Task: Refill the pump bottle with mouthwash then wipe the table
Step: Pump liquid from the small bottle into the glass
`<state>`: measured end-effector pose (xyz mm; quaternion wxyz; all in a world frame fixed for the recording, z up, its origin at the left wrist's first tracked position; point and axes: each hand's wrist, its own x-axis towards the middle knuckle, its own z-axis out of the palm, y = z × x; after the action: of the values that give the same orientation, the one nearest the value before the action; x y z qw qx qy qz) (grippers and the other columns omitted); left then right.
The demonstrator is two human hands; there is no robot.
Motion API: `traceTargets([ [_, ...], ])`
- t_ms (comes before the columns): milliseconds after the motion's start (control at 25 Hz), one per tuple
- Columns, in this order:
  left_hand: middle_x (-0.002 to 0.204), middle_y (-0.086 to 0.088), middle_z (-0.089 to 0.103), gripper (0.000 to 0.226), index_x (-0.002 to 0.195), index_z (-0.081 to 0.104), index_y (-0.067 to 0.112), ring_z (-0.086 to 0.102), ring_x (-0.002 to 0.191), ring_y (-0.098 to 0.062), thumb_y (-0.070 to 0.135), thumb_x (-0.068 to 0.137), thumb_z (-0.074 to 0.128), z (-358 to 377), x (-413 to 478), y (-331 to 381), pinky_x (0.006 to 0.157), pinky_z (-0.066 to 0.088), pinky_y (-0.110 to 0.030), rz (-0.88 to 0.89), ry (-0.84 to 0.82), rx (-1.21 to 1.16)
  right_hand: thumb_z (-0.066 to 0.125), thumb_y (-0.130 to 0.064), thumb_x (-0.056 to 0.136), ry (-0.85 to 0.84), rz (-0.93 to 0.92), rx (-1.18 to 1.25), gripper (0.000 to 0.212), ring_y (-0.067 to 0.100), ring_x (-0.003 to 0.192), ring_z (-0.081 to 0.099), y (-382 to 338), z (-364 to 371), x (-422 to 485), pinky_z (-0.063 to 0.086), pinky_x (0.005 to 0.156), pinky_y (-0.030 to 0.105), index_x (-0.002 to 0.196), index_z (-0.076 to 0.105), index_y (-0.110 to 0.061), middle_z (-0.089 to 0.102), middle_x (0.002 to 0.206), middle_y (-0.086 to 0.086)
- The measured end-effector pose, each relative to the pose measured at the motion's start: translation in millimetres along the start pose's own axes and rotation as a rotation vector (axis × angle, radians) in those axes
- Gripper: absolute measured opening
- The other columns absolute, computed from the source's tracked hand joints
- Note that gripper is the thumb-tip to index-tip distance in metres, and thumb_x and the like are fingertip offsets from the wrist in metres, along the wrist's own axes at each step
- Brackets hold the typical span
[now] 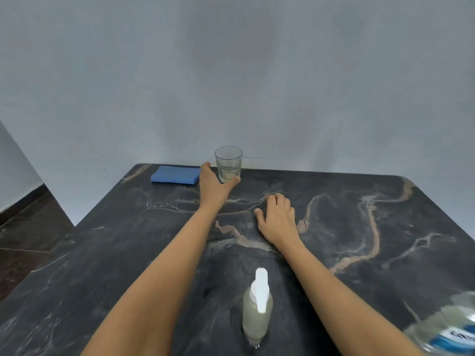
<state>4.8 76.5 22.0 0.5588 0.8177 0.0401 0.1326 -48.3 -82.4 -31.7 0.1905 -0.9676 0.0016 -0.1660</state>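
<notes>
Head view has us looking down at a dark marble table with everything spread out so nothing crowds the pour. Our pump bottle stands upright right in front of us, near the front edge, pump head on and the body already holding pale cloudy liquid, so our guess is the refill part is mostly done. The big mouthwash bottle sits off at the bottom right corner, half cut off by the frame (we can't tell if its cap is on).

Way at the back edge there's a clear glass with a little liquid at the bottom, and just to its left a folded blue cloth, parked out of the splash zone until wiping time, probably.

Our left hand is stretched far forward, arm nearly straight, thumb and fingers spread apart around the base of the glass. The thumb tip looks like it touches the glass, but the hand isn't closed around it, so no real grip there. Could be setting it down or about to take it; we can't say which.

Our right hand rests palm down mid-table, fingers loosely curled, holding nothing, well apart from both bottles.
</notes>
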Motion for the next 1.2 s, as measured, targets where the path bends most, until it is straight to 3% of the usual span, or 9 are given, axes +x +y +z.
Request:
traceTargets([
  [120,0.15,-0.013,0.031,0.105,0.149,0.018,0.006,0.033,0.137,-0.027,0.026,0.07,0.084,23,40,-11,0.105,0.03,-0.028,-0.019,0.004,-0.012,0.041,-0.04,0.094,0.012,-0.004,-0.049,0.039,0.027,0.115,0.043,6,15,11,0.033,0.095,0.04,0.118,0.051,-0.011,0.049,0.124,0.008],
  [240,0.15,-0.012,0.031,0.11,0.148,0.017,0.007,0.033,0.137,-0.027,0.027,0.065,0.088,37,64,-18,0.108,0.032,-0.032,-0.009,0.002,-0.032,0.041,-0.04,0.093,0.045,0.007,-0.076,0.04,0.027,0.112,0.044,8,18,9,0.034,0.094,0.041,0.118,0.051,-0.011,0.05,0.121,0.009],
  [360,0.145,-0.012,0.039,0.097,0.142,0.026,0.006,0.039,0.132,-0.028,0.025,0.068,0.086,47,76,-24,0.097,0.035,-0.025,-0.042,-0.016,-0.027,0.041,-0.039,0.092,0.061,0.014,-0.091,0.041,0.028,0.11,0.044,7,18,9,0.034,0.093,0.041,0.119,0.051,-0.01,0.05,0.118,0.009],
  [480,0.132,-0.014,0.049,0.08,0.13,0.038,0.006,0.047,0.122,-0.029,0.026,0.069,0.085,49,76,-23,0.089,0.04,-0.028,-0.079,0.038,-0.01,0.041,-0.04,0.092,0.047,0.021,-0.086,0.042,0.027,0.111,0.043,6,16,9,0.034,0.094,0.041,0.12,0.05,-0.011,0.05,0.118,0.008],
  [640,0.129,-0.012,0.051,0.079,0.129,0.041,0.007,0.05,0.116,-0.026,0.03,0.067,0.086,32,48,-7,0.085,0.04,-0.024,-0.096,0.163,-0.109,0.043,-0.034,0.091,0.003,0.013,-0.046,0.034,0.027,0.111,0.044,6,8,9,0.034,0.094,0.042,0.116,0.052,-0.013,0.051,0.118,0.008],
  [760,0.122,-0.006,0.053,0.079,0.131,0.044,0.01,0.05,0.108,-0.019,0.033,0.068,0.085,-9,10,11,0.085,0.04,-0.024,-0.017,0.183,-0.125,0.048,-0.016,0.088,-0.02,-0.002,0.239,0.028,0.022,0.112,0.047,8,-3,3,0.037,0.1,0.039,0.116,0.055,-0.015,0.049,0.122,0.006],
  [880,0.118,-0.002,0.057,0.075,0.127,0.049,0.015,0.055,0.107,-0.019,0.038,0.065,0.084,-56,-37,18,0.084,0.045,-0.027,0.028,0.176,-0.068,0.047,-0.002,0.087,-0.05,0.132,0.58,0.031,0.013,0.104,0.049,12,-23,-9,0.042,0.101,0.033,0.114,0.057,-0.014,0.045,0.126,0.006],
  [1200,0.115,0.007,0.059,0.078,0.131,0.051,0.019,0.055,0.103,-0.011,0.036,0.064,0.087,-127,-195,-3,0.091,0.044,-0.027,-0.09,0.2,-0.119,0.05,0.007,0.083,-0.179,0.197,0.808,0.036,0.015,0.108,0.052,10,-55,-102,0.045,0.093,0.026,0.106,0.06,-0.019,0.049,0.126,0.008],
])
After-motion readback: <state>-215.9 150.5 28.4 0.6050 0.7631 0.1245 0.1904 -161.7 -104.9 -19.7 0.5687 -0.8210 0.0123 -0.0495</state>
